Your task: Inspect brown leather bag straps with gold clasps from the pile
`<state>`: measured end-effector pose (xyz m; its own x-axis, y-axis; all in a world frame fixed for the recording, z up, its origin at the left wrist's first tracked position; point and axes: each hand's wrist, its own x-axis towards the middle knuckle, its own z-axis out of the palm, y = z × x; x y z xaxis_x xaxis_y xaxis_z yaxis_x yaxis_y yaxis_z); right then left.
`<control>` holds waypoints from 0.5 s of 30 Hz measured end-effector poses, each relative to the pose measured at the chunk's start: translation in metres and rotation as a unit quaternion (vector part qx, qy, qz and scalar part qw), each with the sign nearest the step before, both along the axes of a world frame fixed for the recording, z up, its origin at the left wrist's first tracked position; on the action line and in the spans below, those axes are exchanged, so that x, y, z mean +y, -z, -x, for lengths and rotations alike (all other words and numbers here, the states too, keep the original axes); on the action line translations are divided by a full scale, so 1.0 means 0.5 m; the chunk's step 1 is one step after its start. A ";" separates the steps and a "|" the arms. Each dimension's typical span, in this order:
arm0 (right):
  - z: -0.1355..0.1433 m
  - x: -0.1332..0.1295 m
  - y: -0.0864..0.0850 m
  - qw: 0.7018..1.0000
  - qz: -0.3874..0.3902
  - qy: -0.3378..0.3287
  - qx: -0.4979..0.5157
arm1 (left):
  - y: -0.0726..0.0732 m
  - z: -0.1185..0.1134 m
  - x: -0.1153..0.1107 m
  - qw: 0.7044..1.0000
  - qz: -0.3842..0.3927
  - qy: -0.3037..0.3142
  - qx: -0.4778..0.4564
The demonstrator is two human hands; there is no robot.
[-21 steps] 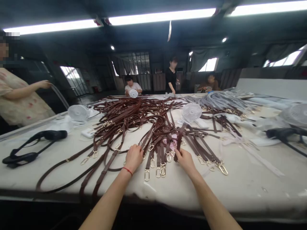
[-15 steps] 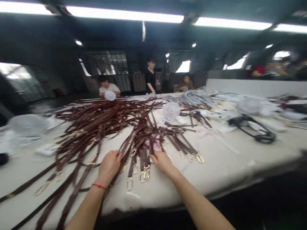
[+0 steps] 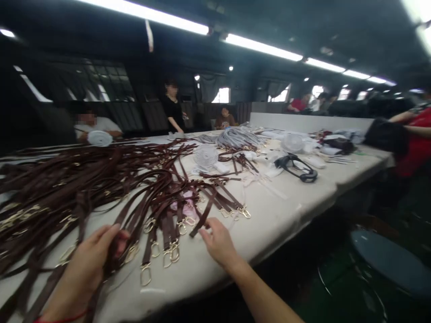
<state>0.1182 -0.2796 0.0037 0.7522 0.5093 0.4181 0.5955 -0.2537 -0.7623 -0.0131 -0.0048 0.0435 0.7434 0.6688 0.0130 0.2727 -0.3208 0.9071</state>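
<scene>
My left hand (image 3: pixel 97 253) is closed with its fingers curled round a brown strap (image 3: pixel 109 264) at the table's near left. Gold clasps (image 3: pixel 131 252) lie close by its fingertips. My right hand (image 3: pixel 218 242) is beside the free end of another brown strap (image 3: pixel 202 220), thumb and forefinger parted at its edge. Between my hands a bundle of brown straps (image 3: pixel 148 193) fans toward me, ending in gold oval clasps (image 3: pixel 146 273). A pink piece of material (image 3: pixel 188 204) shows under the straps.
A large heap of brown straps (image 3: pixel 67 179) covers the left side. Behind are a clear round fan-like thing (image 3: pixel 205 157), grey straps (image 3: pixel 239 138) and a black frame-like object (image 3: pixel 296 167). A blue-topped stool (image 3: pixel 387 255) stands right. Several people are around the table.
The view has swung right, bringing the stool and a person in red into sight. My right hand's fingers have loosened beside the strap end; my left hand has come nearer to me.
</scene>
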 end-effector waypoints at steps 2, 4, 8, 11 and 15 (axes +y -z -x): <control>0.009 -0.001 -0.004 0.990 -0.083 -0.035 0.113 | -0.026 0.007 -0.094 0.989 0.106 0.046 -0.095; 0.017 0.008 -0.007 0.946 -0.141 -0.124 0.265 | -0.026 0.004 -0.185 0.978 0.126 0.160 -0.054; 0.026 0.018 -0.013 0.791 -0.231 -0.218 0.523 | -0.007 0.020 -0.306 0.928 0.045 0.367 0.042; 0.016 -0.003 -0.019 0.743 -0.276 -0.181 0.582 | -0.006 0.060 -0.321 0.902 0.037 0.421 0.092; -0.019 -0.061 -0.014 0.729 -0.306 -0.199 0.579 | -0.004 0.112 -0.270 0.889 0.082 0.422 0.157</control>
